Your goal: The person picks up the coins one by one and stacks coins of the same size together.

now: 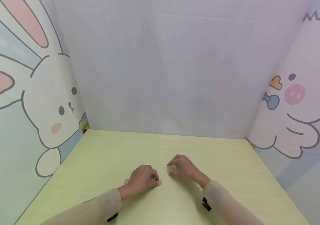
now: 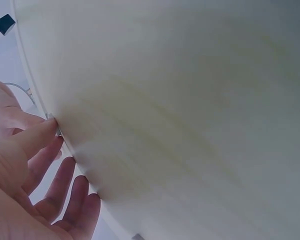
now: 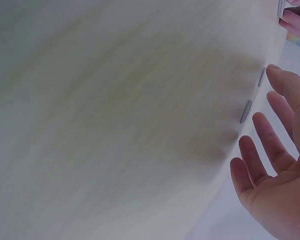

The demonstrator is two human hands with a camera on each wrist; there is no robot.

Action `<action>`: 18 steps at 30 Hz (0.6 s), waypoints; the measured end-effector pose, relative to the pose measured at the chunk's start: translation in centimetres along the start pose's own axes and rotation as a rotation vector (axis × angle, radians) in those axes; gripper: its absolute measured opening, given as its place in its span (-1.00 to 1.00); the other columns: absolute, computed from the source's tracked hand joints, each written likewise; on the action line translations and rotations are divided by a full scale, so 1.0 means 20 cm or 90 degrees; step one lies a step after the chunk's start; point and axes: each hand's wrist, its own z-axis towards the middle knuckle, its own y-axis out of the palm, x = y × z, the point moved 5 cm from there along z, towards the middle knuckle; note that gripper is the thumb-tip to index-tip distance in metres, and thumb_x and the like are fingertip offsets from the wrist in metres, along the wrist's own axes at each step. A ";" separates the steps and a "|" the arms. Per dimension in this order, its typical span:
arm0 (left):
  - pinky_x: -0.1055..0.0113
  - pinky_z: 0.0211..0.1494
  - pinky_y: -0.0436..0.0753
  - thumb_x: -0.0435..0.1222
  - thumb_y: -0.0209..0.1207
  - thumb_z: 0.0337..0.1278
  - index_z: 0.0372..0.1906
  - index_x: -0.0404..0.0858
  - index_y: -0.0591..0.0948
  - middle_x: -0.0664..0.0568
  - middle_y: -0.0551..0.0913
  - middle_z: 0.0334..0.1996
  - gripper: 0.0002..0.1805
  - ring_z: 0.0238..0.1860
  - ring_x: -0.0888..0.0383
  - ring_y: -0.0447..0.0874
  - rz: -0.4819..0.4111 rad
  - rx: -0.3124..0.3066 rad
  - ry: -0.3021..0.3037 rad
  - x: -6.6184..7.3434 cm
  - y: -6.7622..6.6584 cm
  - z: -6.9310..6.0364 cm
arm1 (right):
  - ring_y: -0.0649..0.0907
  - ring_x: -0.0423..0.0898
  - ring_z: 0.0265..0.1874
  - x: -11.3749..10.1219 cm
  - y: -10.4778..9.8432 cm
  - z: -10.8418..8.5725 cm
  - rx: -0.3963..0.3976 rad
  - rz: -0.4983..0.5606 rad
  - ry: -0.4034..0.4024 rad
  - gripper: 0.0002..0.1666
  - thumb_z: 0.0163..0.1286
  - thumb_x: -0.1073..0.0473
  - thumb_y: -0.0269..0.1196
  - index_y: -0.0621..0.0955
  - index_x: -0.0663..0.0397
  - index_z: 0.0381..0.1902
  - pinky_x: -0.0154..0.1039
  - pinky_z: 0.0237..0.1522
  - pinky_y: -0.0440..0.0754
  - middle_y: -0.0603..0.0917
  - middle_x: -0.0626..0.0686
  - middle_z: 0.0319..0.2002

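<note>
A grey disc [image 1: 160, 182] is pinched by the left hand [image 1: 142, 178]; the right hand [image 1: 184, 168] is held unclenched near a farther disc [image 1: 168, 171].

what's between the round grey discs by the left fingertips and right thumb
In the head view, only bare pale yellow tabletop separates the left fingertips' disc from the right thumb's disc.

A short line of small dark print [image 1: 89, 200], too small to read, marks the left sleeve [image 1: 103, 204]; no text is legible in any view.
</note>
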 end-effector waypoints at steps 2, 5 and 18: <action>0.35 -0.27 0.53 -0.10 0.58 0.10 -0.38 0.06 0.85 0.25 0.67 -0.37 -0.90 -0.29 0.31 0.52 -0.002 -0.001 0.000 0.00 0.00 0.00 | 0.68 -0.03 -0.08 0.01 0.00 0.00 0.000 0.005 0.003 -0.75 0.30 0.09 0.56 0.85 0.01 -0.10 -0.01 0.06 0.61 0.76 -0.07 -0.14; 0.35 -0.27 0.53 -0.09 0.57 0.11 -0.38 0.06 0.85 0.25 0.67 -0.37 -0.90 -0.29 0.31 0.51 -0.002 -0.002 -0.001 0.00 0.00 0.00 | 0.68 -0.05 -0.08 0.01 0.01 0.00 -0.001 0.006 0.006 -0.76 0.29 0.10 0.56 0.85 -0.01 -0.11 -0.02 0.06 0.61 0.76 -0.10 -0.15; 0.37 -0.29 0.51 -0.08 0.58 0.10 -0.38 0.05 0.85 0.26 0.66 -0.37 -0.90 -0.31 0.32 0.49 0.004 -0.005 -0.003 0.00 0.00 0.00 | 0.66 -0.08 -0.09 0.02 0.01 0.00 0.000 0.008 0.004 -0.83 0.22 0.16 0.60 0.87 -0.04 -0.22 0.01 0.08 0.59 0.75 -0.11 -0.17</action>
